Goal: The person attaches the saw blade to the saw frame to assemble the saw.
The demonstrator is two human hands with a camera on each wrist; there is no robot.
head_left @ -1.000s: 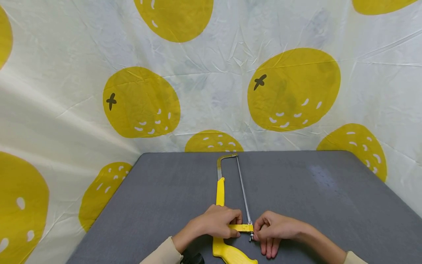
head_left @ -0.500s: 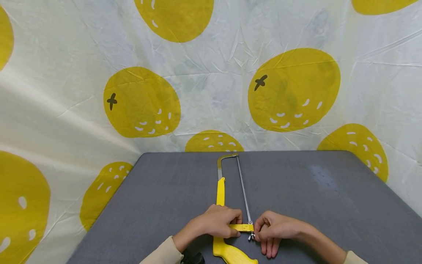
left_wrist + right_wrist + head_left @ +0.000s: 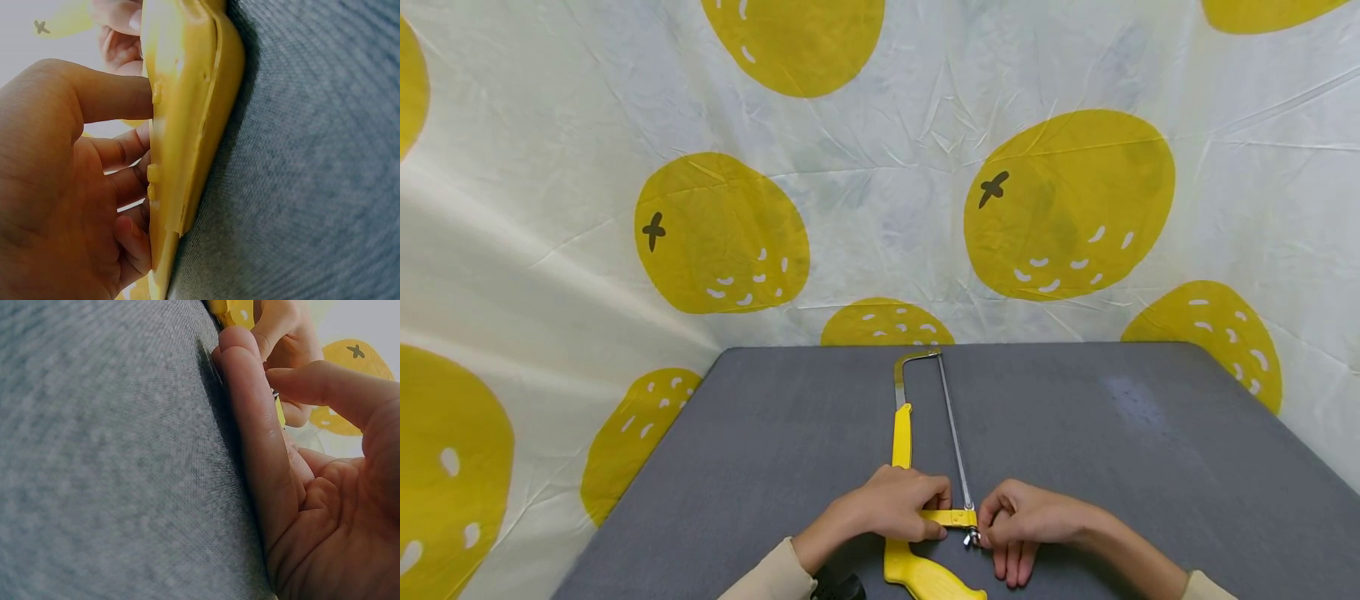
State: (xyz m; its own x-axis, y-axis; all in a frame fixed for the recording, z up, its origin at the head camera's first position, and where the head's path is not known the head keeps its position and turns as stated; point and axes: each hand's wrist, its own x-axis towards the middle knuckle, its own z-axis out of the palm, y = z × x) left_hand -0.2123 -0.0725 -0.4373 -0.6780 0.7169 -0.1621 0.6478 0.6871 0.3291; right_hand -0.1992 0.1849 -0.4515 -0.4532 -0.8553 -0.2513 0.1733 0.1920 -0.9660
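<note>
A hacksaw with a yellow handle lies on the grey table, its bow pointing away from me. Its thin blade runs along the right side, from the far end of the bow to the near yellow bracket. My left hand grips the yellow frame by that bracket; in the left wrist view its thumb and fingers meet the yellow frame. At the bracket's end sits a small metal wing nut, pinched at its side by the thumb and index finger of my right hand. The right hand's other fingers rest on the tabletop.
The grey cloth-covered table spreads out around the saw. Behind and beside it hangs a white curtain printed with yellow fruit. A dark object shows by the left sleeve at the bottom edge.
The wing nut has turned a little, its wings now at a different angle by the right fingertips. The left hand and the hacksaw have stayed in place.
</note>
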